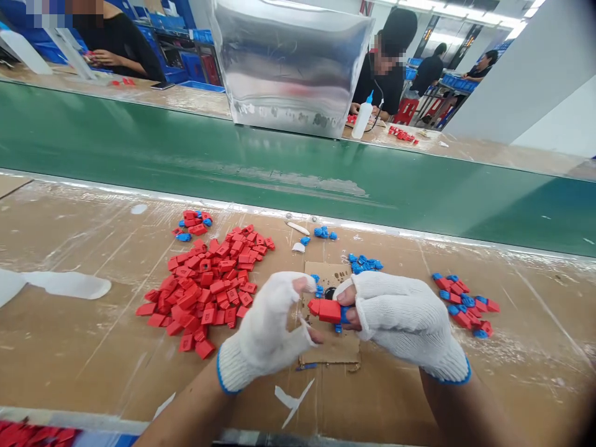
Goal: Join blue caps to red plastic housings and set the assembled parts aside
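My right hand (405, 313), in a white knit glove with bare fingertips, pinches a red and blue plastic piece (329, 310) by its blue end. The red end of that piece points left. My left hand (270, 326), gloved the same way, is just left of it, thumb and forefinger apart and holding nothing. Beneath both hands lies a cardboard sheet (331, 352) with small blue parts and a round black item (329, 293) on it, partly hidden by the fingers. Left of my left hand spreads a large heap of red plastic blocks (207, 282).
Loose blue parts (364, 263) lie behind my right hand. Red and blue joined pieces (465, 304) are grouped at the right, with another small group (193, 223) behind the heap. A green conveyor belt (186, 155) runs across, with a metal panel (291, 68) and co-workers beyond.
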Tool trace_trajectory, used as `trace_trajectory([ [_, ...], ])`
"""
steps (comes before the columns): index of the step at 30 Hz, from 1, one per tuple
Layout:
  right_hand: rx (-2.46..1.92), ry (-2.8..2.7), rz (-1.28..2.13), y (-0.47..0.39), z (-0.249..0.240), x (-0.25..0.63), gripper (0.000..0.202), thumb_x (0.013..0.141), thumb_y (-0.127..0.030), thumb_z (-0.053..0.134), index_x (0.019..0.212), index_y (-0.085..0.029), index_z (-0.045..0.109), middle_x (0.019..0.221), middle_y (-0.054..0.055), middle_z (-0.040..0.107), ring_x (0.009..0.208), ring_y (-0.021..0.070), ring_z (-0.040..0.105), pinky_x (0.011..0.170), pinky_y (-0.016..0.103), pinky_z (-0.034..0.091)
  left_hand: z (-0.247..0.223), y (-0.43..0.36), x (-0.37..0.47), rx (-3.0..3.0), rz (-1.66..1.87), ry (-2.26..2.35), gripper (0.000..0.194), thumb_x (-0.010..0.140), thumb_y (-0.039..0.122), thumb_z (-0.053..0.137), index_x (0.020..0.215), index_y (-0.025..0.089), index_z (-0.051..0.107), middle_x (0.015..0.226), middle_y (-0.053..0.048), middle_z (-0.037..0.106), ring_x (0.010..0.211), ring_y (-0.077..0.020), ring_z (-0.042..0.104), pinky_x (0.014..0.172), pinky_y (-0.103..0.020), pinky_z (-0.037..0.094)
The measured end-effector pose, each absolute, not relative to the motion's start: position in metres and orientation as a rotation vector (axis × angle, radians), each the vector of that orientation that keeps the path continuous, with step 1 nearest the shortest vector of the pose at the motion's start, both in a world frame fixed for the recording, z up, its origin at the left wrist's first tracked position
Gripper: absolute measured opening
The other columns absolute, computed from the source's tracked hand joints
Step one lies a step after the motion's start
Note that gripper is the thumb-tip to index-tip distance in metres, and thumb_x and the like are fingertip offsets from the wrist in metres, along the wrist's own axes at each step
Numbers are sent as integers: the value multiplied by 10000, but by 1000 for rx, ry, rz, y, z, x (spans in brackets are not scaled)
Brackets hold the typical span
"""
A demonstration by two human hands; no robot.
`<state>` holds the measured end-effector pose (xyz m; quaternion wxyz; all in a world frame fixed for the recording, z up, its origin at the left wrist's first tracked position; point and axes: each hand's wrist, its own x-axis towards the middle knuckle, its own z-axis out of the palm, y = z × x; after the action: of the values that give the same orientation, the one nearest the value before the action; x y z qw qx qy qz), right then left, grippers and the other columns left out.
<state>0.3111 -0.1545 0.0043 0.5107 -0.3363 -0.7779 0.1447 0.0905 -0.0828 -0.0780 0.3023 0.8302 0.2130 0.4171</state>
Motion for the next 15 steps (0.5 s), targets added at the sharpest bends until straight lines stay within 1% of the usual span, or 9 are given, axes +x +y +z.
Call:
trace_trajectory([
  [2,-815,-1881,332,-156,6,314,255,951,-52,728,808,-257,677,767,17,729,774,170,775,738,263,659,-77,-75,84,2250,1191,739,529,856,379,815,1291,238,549,1149,-117,737,1028,-300,747,912,-464,640],
  [4,-828,-1901,310,-156,7,317,259,949,-42,721,809,-254,674,784,20,731,779,167,773,744,264,661,-75,-64,76,2282,1176,913,454,883,377,785,1261,229,579,1156,-118,738,1058,-304,744,940,-464,633],
  [6,-846,-1935,304,-155,9,320,243,955,-47,720,823,-247,681,792,28,737,794,171,777,754,267,667,-72,-51,69,2336,1140,1086,396,925,382,722,1260,209,600,1201,-148,734,1150,-342,720,1017,-510,602],
  [7,-857,-1955,309,-156,9,322,234,958,-46,717,834,-243,686,794,31,740,806,174,782,764,269,670,-72,-45,65,2373,1093,1201,396,943,387,688,1281,196,607,1239,-171,727,1201,-373,700,1051,-547,578],
  [9,-872,-1980,325,-156,11,325,228,961,-38,704,849,-236,690,797,30,740,821,173,786,782,269,670,-73,-33,58,2447,868,1464,442,973,403,620,1353,178,612,1338,-215,699,1283,-443,651,1079,-624,531],
  [11,-868,-1993,333,-157,13,328,230,970,-38,688,852,-235,683,798,24,734,813,166,780,777,262,663,-76,-25,52,2512,559,1642,482,994,430,568,1409,192,618,1437,-234,656,1336,-492,607,1072,-666,507],
  [13,-861,-2003,335,-157,14,332,228,985,-48,676,859,-237,679,797,19,726,803,160,770,769,259,655,-80,-22,47,2585,352,1685,458,1014,423,518,1401,216,648,1500,-234,621,1372,-502,578,1076,-680,493],
  [15,-866,-2015,336,-158,13,336,215,996,-63,676,875,-240,682,807,19,724,806,160,763,767,262,648,-82,-22,44,2649,287,1673,417,1028,370,481,1362,222,682,1522,-237,610,1378,-494,577,1074,-688,493],
])
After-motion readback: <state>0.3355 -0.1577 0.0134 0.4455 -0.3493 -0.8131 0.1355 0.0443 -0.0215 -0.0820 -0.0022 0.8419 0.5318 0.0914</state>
